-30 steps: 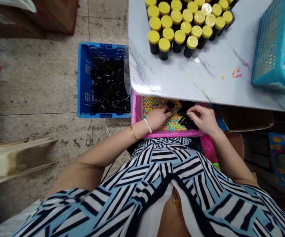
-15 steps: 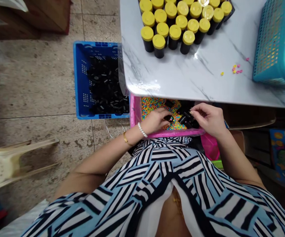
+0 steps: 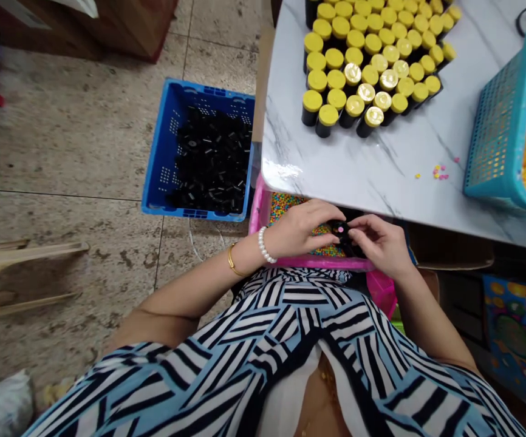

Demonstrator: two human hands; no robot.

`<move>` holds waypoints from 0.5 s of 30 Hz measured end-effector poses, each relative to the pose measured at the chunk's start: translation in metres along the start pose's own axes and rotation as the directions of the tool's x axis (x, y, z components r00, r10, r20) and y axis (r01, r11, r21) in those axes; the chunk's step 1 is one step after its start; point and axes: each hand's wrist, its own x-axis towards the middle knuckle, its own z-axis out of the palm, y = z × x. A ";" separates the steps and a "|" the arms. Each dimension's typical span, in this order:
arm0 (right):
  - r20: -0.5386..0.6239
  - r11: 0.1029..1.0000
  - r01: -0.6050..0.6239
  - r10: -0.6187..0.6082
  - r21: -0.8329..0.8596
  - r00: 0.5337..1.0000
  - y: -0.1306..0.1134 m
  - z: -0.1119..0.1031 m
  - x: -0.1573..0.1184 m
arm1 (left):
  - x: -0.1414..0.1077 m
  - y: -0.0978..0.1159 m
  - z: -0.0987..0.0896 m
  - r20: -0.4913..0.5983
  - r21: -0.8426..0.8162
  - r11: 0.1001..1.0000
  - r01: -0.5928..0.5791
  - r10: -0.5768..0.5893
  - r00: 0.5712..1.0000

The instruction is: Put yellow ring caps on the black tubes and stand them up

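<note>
Both my hands are over a pink plastic tray point(image 3: 311, 263) that is filled with multicoloured candy beads point(image 3: 285, 207). My left hand point(image 3: 300, 229) and my right hand point(image 3: 378, 244) meet at a small black tube point(image 3: 341, 233) with a pink bead showing at its top. Fingers of both hands touch it. More black pieces lie in the shadow under my right hand, partly hidden. The table edge overhangs the tray's far side and hides part of it.
A white marble table point(image 3: 358, 161) holds a dense block of black tubes with yellow caps point(image 3: 363, 76). A teal mesh basket of yellow caps point(image 3: 495, 133) stands on its right. A blue crate of black tubes point(image 3: 211, 152) sits on the tiled floor to the left.
My left hand has moved right, and the hands have come together on the black tube. The view has shifted, bringing more of the capped tubes into sight.
</note>
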 end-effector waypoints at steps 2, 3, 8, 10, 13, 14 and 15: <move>-0.032 0.999 -0.034 0.035 0.017 0.999 0.003 -0.004 -0.003 | -0.010 -0.008 0.002 0.039 0.016 0.999 0.047 -0.047 0.998; -0.048 0.999 -0.040 0.041 0.009 0.998 0.004 -0.006 -0.005 | -0.016 -0.011 0.003 0.040 -0.002 0.996 0.084 -0.084 0.996; -0.100 0.999 -0.007 0.002 -0.042 0.995 -0.003 -0.011 -0.013 | -0.037 -0.004 0.003 -0.013 -0.099 0.989 0.111 -0.112 0.994; -0.076 0.995 0.051 -0.057 -0.082 0.995 -0.008 -0.015 -0.009 | -0.031 0.005 -0.001 -0.031 -0.059 0.997 0.044 -0.046 0.998; -0.205 0.987 0.070 -0.099 -0.143 0.974 -0.006 -0.036 0.011 | -0.009 0.014 -0.011 -0.102 0.008 0.999 -0.038 0.038 0.994; -0.315 0.985 0.051 -0.102 -0.165 0.944 -0.004 -0.047 0.019 | 0.001 0.015 -0.015 -0.152 0.048 0.997 -0.054 0.061 0.986; -0.427 0.981 0.026 -0.109 -0.194 0.898 -0.002 -0.059 0.027 | 0.011 0.015 -0.018 -0.208 0.101 0.993 -0.060 0.080 0.975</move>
